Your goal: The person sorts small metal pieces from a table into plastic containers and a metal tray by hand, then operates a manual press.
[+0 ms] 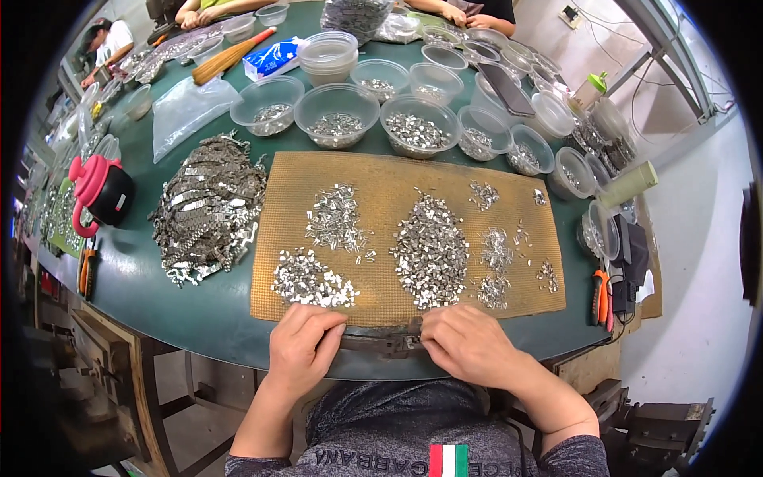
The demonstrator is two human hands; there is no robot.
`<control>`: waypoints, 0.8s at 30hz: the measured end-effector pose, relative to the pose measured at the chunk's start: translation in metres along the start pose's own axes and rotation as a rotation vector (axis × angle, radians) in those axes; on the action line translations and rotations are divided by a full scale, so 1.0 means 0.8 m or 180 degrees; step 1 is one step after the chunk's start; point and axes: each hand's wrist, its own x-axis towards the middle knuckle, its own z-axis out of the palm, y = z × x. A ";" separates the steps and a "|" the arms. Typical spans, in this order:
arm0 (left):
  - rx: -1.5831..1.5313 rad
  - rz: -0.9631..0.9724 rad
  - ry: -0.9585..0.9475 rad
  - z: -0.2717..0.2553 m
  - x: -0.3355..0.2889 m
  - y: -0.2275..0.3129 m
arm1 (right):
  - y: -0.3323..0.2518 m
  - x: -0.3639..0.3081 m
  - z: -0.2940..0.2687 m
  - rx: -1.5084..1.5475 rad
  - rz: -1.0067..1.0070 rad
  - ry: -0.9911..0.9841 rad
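My left hand [306,342] is closed at the mat's near edge, thumb pressed against the curled fingers. What it pinches, if anything, is hidden. Curled at the same edge, my right hand [469,342] has its fingertips beside a dark metal fixture [389,344] on the table edge; its grip is hidden too. Just beyond the left hand lies a pile of small shiny metal pieces [310,278] on the ribbed tan mat [373,302]. A larger heap of grey metal pieces [431,250] is beyond the right hand, with several smaller heaps around.
Linked metal strips [211,207] are piled left of the mat. Plastic bowls of small parts [336,127] line its far side, with a phone [506,89] lying across some. A pink-lidded black mug [103,191] stands left; orange-handled pliers [599,298] lie right. Other people sit across.
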 end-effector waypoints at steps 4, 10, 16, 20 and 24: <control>0.0007 0.0041 -0.0057 0.001 0.001 0.005 | -0.004 -0.013 0.014 -0.0168 -0.0044 0.0178; 0.0042 0.0173 -0.0170 0.004 0.008 0.024 | -0.013 -0.017 0.024 -0.0544 -0.0004 0.0351; -0.0214 0.0479 -0.0518 0.034 0.021 0.044 | 0.000 -0.025 0.004 0.0004 0.0097 0.0176; -0.0279 0.0539 -0.0806 0.053 0.026 0.061 | 0.012 -0.044 -0.007 0.0282 0.0576 0.0563; 0.0043 0.0552 -0.0906 0.068 0.020 0.068 | 0.032 -0.057 -0.015 0.0272 0.0958 0.0930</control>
